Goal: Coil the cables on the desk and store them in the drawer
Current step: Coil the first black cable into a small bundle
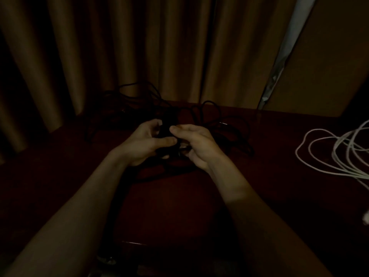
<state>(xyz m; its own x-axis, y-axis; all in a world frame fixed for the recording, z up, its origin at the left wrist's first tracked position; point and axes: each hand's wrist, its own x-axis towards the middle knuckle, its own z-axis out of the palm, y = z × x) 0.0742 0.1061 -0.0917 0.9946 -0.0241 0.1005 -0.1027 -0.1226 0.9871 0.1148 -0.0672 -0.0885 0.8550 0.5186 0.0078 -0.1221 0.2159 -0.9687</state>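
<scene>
My left grip (143,143) curls around a bundle of black cable (167,126), thumb laid across the front of it. My right grip (196,145) meets it from the other side, thumb and fingers pinching the same bundle, so the two grips nearly touch. The light is dim, and I cannot tell how many turns the bundle has. The rest of the black cable trails beyond my right grip in loose loops on the dark red bench (179,206). More dark cable lies tangled farther off, beyond my left grip. A white cable (333,154) sprawls in open loops well apart to the right of my right grip. A brown curtain (119,47) hangs behind the bench.
</scene>
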